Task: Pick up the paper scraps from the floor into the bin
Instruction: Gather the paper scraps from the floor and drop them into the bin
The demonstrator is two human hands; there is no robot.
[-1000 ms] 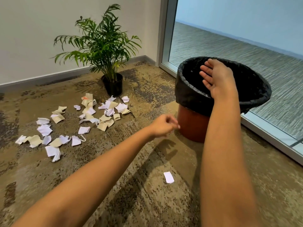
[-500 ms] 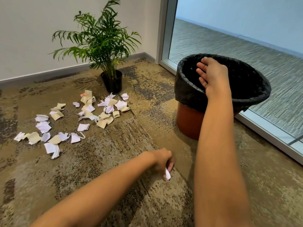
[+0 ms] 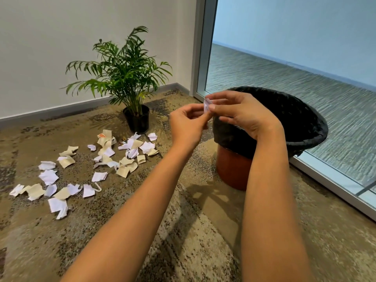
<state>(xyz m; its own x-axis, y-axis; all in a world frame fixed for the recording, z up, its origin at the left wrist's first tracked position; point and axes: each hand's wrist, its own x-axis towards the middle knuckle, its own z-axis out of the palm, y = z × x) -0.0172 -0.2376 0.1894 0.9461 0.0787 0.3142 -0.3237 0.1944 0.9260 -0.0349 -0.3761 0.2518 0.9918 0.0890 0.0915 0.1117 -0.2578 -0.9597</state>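
While both arms are reaching forward in the head view, the left hand (image 3: 188, 123) and the right hand (image 3: 242, 113) are meeting in the air just in front of the near rim of the bin (image 3: 305, 127). Between them they are holding one small white paper scrap (image 3: 207, 105): the left fingers (image 3: 200, 119) are pinching its lower edge, and the right fingers (image 3: 218, 107) are closing on its side, so both sets of fingers are clamped on the same piece. The right hand is covering part of the bin's near rim and its black liner. The bin, a reddish-brown tub, is standing on the carpeted floor (image 3: 183, 241) close beside a glass wall (image 3: 305, 58). To the left, well apart from the bin, the remaining paper scraps (image 3: 105, 157), white and cream, are lying scattered across the carpet in a loose spread. A potted plant (image 3: 130, 78) is standing behind them near the corner of the wall, with the farthest scraps lying just beside its black pot. The two forearms are blocking the stretch of carpet beneath them, and their shadows are falling on the floor by the base of the bin.
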